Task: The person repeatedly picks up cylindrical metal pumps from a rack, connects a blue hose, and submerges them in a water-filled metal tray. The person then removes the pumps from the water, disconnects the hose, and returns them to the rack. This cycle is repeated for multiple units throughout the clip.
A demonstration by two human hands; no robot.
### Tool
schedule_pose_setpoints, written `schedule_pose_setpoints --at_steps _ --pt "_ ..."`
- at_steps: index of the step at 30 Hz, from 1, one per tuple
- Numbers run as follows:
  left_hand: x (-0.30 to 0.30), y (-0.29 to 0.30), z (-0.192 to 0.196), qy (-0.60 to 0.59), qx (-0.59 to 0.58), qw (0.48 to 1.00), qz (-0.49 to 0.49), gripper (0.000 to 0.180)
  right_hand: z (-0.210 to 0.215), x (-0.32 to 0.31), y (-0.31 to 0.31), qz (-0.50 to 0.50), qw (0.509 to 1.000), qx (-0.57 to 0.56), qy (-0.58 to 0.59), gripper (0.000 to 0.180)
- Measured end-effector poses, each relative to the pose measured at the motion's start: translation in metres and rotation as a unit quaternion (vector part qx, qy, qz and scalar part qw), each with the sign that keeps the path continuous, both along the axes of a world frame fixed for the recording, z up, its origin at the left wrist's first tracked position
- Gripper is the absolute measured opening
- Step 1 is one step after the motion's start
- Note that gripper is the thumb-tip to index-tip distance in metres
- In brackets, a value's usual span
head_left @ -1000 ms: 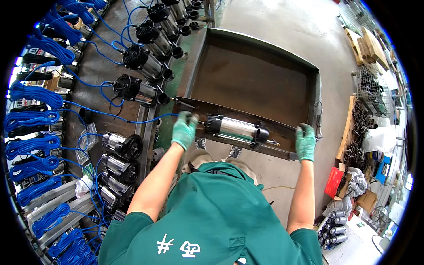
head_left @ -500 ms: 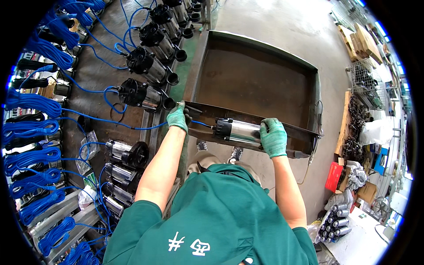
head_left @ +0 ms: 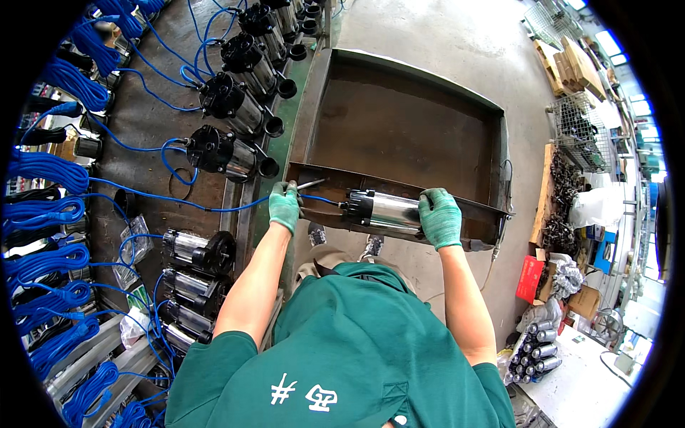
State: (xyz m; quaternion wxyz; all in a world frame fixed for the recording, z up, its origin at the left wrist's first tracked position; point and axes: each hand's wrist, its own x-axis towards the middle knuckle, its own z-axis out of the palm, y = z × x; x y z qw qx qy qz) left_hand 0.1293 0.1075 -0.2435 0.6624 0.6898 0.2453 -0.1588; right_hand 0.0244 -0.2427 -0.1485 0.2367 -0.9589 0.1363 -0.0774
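A steel submersible pump [head_left: 389, 212] with a black end lies sideways across the narrow front section of a metal tank [head_left: 399, 178]. My gloved right hand [head_left: 439, 217] is closed over the pump's right end. From its left end a blue cable [head_left: 239, 208] runs left, passing by my left hand. My gloved left hand [head_left: 284, 205] is closed at the tank's left corner, with a slim grey rod-shaped tool [head_left: 312, 183] sticking out of it to the right. Its exact kind is too small to tell, and I cannot tell whether those fingers also touch the cable.
Brown, murky liquid [head_left: 399, 121] shows in the tank. Several similar pumps [head_left: 221, 153] stand along the bench at left, with more pumps [head_left: 196, 250] lying nearer. Coiled blue cables [head_left: 53, 171] hang at far left. A red box [head_left: 530, 278] and a wire basket [head_left: 581, 132] are at right.
The tool in my left hand has swung, its free end now pointing up and right. My right hand stays on the pump. The whole view has shifted slightly.
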Motion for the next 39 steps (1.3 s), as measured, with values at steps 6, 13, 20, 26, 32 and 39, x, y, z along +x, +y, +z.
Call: schedule_pose_setpoints --at_steps 6,13,20,26,32,39 --pt "-0.023 0.016 0.041 -0.140 0.009 0.982 -0.128 0.016 0.005 0.002 0.005 -0.013 1.000 0.014 0.002 0.012" --pt "-0.028 0.026 0.022 -0.045 -0.071 0.979 -0.187 0.017 0.005 0.003 0.004 -0.007 1.000 0.000 0.006 0.011" --pt "-0.019 0.016 0.017 -0.003 -0.111 0.972 -0.208 0.020 0.005 0.001 0.004 -0.010 1.000 -0.001 -0.002 0.010" --pt "0.006 0.023 0.025 0.193 -0.173 0.936 -0.238 0.027 0.005 0.002 0.005 -0.008 1.000 -0.014 0.002 0.010" --pt "0.016 0.030 0.047 0.155 -0.128 0.907 -0.369 0.032 0.006 0.001 0.004 -0.009 1.000 -0.015 0.007 0.012" --pt "0.023 0.031 0.043 -0.064 0.076 0.856 -0.508 0.036 0.006 0.004 0.005 0.000 1.000 -0.024 0.008 0.012"
